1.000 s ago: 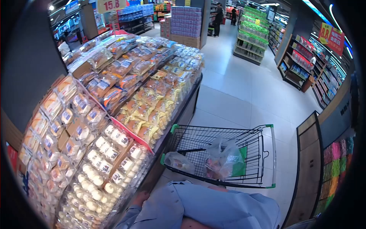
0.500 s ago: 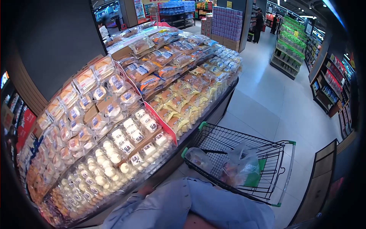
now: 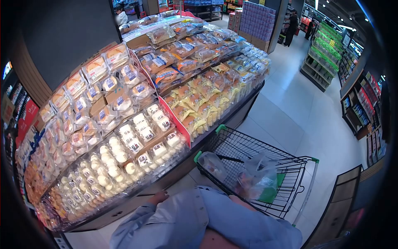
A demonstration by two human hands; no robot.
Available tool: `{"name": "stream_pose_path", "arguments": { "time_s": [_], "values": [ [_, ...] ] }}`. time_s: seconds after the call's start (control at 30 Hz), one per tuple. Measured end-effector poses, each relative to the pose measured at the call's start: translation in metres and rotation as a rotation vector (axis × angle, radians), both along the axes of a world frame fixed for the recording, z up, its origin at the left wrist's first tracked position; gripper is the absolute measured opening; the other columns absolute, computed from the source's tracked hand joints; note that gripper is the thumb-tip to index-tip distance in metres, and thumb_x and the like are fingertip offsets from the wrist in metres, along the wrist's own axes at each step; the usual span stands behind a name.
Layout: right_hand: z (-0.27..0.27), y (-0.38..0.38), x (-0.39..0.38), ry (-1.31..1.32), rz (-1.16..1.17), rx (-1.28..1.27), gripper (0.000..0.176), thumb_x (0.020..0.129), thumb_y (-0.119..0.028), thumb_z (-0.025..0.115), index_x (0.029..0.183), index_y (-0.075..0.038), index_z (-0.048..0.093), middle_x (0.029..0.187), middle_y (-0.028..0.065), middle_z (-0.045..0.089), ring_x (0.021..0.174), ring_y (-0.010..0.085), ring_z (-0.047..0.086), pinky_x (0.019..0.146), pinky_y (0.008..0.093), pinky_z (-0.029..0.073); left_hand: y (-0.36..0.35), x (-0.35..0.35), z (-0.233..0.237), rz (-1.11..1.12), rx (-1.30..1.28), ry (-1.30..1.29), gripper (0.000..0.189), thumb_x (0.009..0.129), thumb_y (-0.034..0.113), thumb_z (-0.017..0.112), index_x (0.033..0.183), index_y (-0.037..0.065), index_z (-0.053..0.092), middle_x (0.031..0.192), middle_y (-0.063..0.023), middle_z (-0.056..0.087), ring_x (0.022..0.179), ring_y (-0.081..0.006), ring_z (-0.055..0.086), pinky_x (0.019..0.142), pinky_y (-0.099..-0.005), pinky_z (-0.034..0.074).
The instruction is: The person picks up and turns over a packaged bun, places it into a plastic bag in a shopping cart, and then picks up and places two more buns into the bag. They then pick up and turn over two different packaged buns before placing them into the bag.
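Note:
My left hand (image 3: 158, 196) hangs low beside the front of the bakery display, just past the blue-grey sleeve (image 3: 143, 211). It looks relaxed and open, with nothing visible in it. On the right, a strip of skin, seemingly my right hand or wrist (image 3: 241, 201), shows between my shirt and the cart's near side; its fingers are hidden. The black wire shopping cart (image 3: 286, 159) with green corners holds a clear plastic bag of reddish items (image 3: 255, 178) and a smaller clear bag (image 3: 212, 166). Packaged white buns (image 3: 112, 164) lie on the display nearest my left hand.
Wrapped breads (image 3: 161, 62) and yellow-wrapped cakes (image 3: 199, 101) fill the display's far part, behind a red divider (image 3: 176, 120). A green shelf unit (image 3: 325, 54) and a person in dark clothes (image 3: 291, 29) are farther off. A wooden cabinet (image 3: 340, 199) stands at right.
The view has shifted, so the display and distant shelves sit lower in the frame. My left hand shows more fully, a little higher. The cart appears slightly higher and more to the left.

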State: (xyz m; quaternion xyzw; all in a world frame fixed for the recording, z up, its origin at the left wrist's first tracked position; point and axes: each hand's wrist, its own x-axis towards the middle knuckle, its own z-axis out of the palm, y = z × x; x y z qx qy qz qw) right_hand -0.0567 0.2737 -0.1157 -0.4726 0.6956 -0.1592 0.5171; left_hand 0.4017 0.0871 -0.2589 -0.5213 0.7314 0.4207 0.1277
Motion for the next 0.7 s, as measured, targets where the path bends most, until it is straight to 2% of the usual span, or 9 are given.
{"name": "stream_pose_path", "arguments": {
  "time_s": [0.13,0.17,0.2,0.27,0.3,0.33,0.43,0.57,0.7],
  "values": [
    [0.05,0.004,-0.009,0.002,0.041,0.015,0.037,0.085,-0.025,0.059,0.114,-0.004,0.067,0.1,0.0171,0.07,0.091,0.0304,0.068,0.078,0.0382,0.052,-0.003,-0.022,0.028,0.05,0.022,0.008,0.052,0.085,0.039,0.063,0.122,0.002,0.062,0.11,-0.0212,0.068,0.106,-0.0354,0.064,0.093,-0.0409,0.05],
    [0.067,-0.006,-0.018,0.051,0.064,0.076,0.037,0.084,-0.022,0.059,0.115,-0.004,0.067,0.1,0.0167,0.07,0.091,0.0298,0.068,0.079,0.0369,0.052,-0.009,-0.024,0.008,0.079,0.03,0.038,0.049,0.084,0.037,0.064,0.119,0.002,0.063,0.106,-0.0202,0.069,0.103,-0.0342,0.066,0.091,-0.0408,0.051],
    [0.078,-0.012,-0.028,0.091,0.135,-0.053,0.034,0.088,-0.02,0.057,0.117,-0.005,0.066,0.099,0.0137,0.072,0.09,0.0235,0.067,0.083,0.0363,0.051,-0.015,-0.028,0.007,0.046,-0.009,0.172,0.04,0.084,0.035,0.064,0.106,0.002,0.064,0.092,-0.017,0.069,0.086,-0.0303,0.065,0.08,-0.0406,0.05],
    [0.122,-0.034,-0.032,-0.081,-0.162,0.016,0.026,0.091,-0.012,0.052,0.11,-0.001,0.067,0.086,0.0104,0.068,0.074,0.0165,0.066,0.067,0.0306,0.054,-0.028,-0.072,0.105,0.04,-0.024,0.446,0.024,0.089,0.026,0.061,0.085,0.003,0.055,0.075,-0.0113,0.052,0.068,-0.0167,0.044,0.063,-0.0365,0.042],
    [0.121,-0.042,-0.036,-0.217,-0.338,-0.08,0.027,0.094,-0.012,0.048,0.113,0.0,0.064,0.087,0.0061,0.066,0.06,0.0129,0.063,0.057,0.0272,0.052,-0.034,-0.09,0.122,0.04,-0.1,0.516,0.017,0.09,0.019,0.061,0.093,0.003,0.059,0.076,-0.0089,0.055,0.07,-0.0139,0.048,0.065,-0.0333,0.045],
    [0.132,-0.054,-0.039,-0.318,-0.376,-0.178,0.026,0.097,-0.013,0.048,0.112,-0.002,0.064,0.091,0.0055,0.066,0.061,0.0138,0.063,0.058,0.0263,0.052,-0.04,-0.11,0.144,0.077,-0.101,0.622,0.022,0.09,0.014,0.062,0.108,0.002,0.061,0.079,-0.0069,0.058,0.073,-0.0147,0.053,0.069,-0.0314,0.047],
    [0.188,-0.094,-0.027,-0.649,-0.587,-0.252,0.03,0.1,-0.02,0.048,0.116,0.002,0.062,0.107,0.0137,0.065,0.087,0.0193,0.065,0.062,0.0301,0.057,-0.053,-0.176,0.262,0.02,-0.091,0.598,0.046,0.09,0.009,0.065,0.134,0.002,0.051,0.114,-0.0081,0.064,0.096,-0.0149,0.059,0.087,-0.0287,0.048],
    [0.22,-0.123,-0.008,-0.826,-0.683,-0.269,0.03,0.101,-0.02,0.047,0.117,0.0,0.06,0.11,0.0133,0.064,0.091,0.0209,0.066,0.066,0.0329,0.061,-0.053,-0.23,0.345,-0.117,-0.067,0.872,0.068,0.086,0.008,0.069,0.146,0.006,0.038,0.132,-0.011,0.055,0.12,-0.0233,0.054,0.104,-0.0361,0.043],
    [0.211,-0.129,-0.002,-1.088,-0.567,-0.196,0.033,0.101,-0.027,0.049,0.121,-0.002,0.059,0.114,0.0124,0.064,0.099,0.0225,0.066,0.067,0.0332,0.062,-0.054,-0.256,0.363,-0.384,-0.184,0.842,0.075,0.086,0.013,0.071,0.149,0.008,0.032,0.146,-0.014,0.045,0.126,-0.025,0.051,0.106,-0.0383,0.041]
  ]
}}
